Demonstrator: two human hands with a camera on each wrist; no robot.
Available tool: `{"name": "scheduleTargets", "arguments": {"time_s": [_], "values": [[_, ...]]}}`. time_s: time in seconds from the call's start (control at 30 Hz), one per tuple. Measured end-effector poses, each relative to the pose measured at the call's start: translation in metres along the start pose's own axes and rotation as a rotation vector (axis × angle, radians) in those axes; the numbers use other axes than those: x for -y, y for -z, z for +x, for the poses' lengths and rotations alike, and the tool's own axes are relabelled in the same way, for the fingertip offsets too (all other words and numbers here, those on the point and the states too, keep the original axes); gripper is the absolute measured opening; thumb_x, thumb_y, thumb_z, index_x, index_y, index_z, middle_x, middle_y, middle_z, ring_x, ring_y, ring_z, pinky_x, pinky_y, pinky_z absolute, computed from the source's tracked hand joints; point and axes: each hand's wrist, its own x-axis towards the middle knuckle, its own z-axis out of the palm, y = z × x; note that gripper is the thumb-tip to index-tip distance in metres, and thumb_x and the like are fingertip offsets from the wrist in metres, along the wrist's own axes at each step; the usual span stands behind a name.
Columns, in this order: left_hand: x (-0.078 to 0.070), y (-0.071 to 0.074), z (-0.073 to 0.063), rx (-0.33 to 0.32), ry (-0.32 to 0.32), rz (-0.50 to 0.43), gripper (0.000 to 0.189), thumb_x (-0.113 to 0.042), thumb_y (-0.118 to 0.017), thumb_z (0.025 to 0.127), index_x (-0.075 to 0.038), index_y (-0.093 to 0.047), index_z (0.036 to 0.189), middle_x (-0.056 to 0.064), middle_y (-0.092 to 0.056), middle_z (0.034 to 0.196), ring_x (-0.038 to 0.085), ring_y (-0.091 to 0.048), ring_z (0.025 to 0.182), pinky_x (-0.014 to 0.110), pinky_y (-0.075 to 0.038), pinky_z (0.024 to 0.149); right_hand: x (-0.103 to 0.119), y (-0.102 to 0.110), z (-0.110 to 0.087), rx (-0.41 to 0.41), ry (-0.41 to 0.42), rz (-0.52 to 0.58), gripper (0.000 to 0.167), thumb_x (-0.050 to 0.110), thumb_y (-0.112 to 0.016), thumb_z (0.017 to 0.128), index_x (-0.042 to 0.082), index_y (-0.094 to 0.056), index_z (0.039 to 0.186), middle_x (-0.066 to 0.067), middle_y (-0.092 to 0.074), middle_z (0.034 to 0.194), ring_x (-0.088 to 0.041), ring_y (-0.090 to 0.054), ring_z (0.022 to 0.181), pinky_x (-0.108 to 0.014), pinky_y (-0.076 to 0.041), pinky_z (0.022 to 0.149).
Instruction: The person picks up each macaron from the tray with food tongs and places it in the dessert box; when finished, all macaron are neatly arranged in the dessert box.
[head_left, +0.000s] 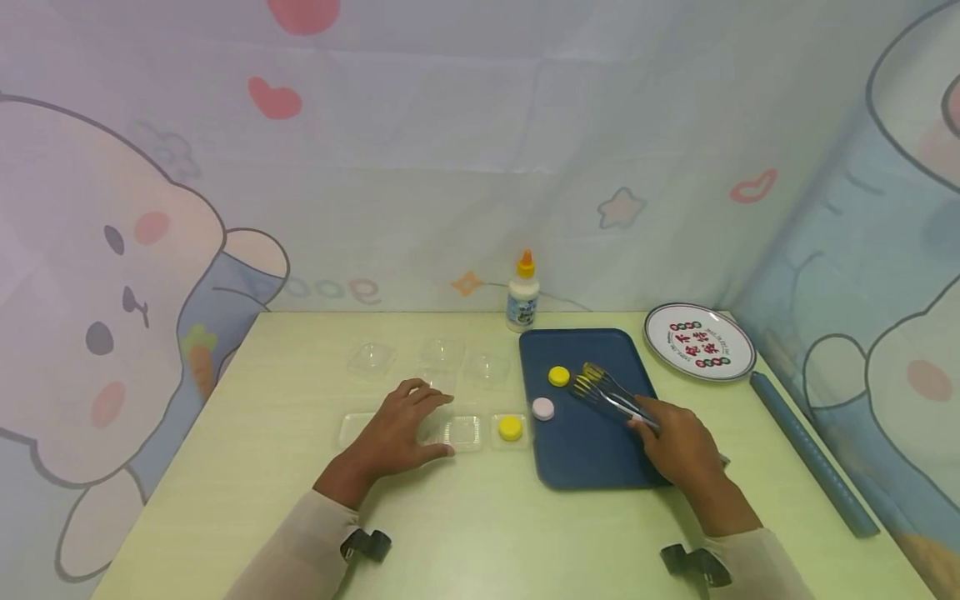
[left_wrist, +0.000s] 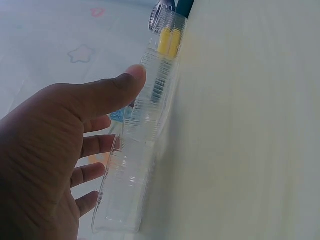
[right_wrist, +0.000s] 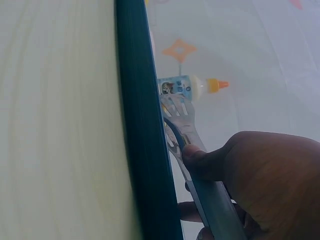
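My right hand [head_left: 678, 442] grips metal serving tongs [right_wrist: 192, 160], their slotted ends over the dark blue tray [head_left: 592, 462]. A yellow tint shows at those ends; whether anything lies between them I cannot tell. Left of the tongs, a yellow macaron [head_left: 558, 377] and a pale pink macaron [head_left: 543, 408] lie on the tray. Another yellow macaron [head_left: 511, 428] sits in a small clear plastic box beside the tray. My left hand [head_left: 397, 433], fingers spread and slightly bent, is at a row of clear plastic boxes [left_wrist: 125, 185]; its fingertips appear to touch one wall.
Several clear plastic lids [head_left: 487, 367] lie behind the boxes. A white bottle with an orange tip [head_left: 522, 304] stands at the table's back edge. At the back right is a printed plate [head_left: 701, 342], with a long blue-grey bar [head_left: 813, 454] along the right edge.
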Motion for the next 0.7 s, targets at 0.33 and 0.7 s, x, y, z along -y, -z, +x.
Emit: {"name": "scheduleTargets", "arguments": {"time_s": [0.33, 0.7], "values": [[-0.0003, -0.0009, -0.0004, -0.01, -0.017, 0.008, 0.077, -0.047, -0.095, 0.082, -0.013, -0.067, 0.146, 0.006, -0.072, 0.142, 0.036, -0.054, 0.143, 0.063, -0.046, 0.119, 0.0009, 0.0012, -0.0016, -0.012, -0.002, -0.026, 0.043, 0.019, -0.079, 0.1, 0.005, -0.072, 0.141, -0.03, -0.076, 0.128, -0.053, -0.074, 0.115, -0.068, -0.059, 0.088], [-0.0041, 0.0023, 0.0008, 0.001, -0.012, 0.004, 0.074, -0.044, -0.094, 0.084, -0.012, -0.068, 0.145, 0.007, -0.072, 0.142, 0.038, -0.055, 0.144, 0.064, -0.046, 0.119, 0.0009, 0.0028, -0.001, -0.039, 0.008, -0.03, 0.043, 0.019, -0.08, 0.099, 0.008, -0.073, 0.14, -0.029, -0.078, 0.123, -0.052, -0.076, 0.11, -0.068, -0.059, 0.083]]}}
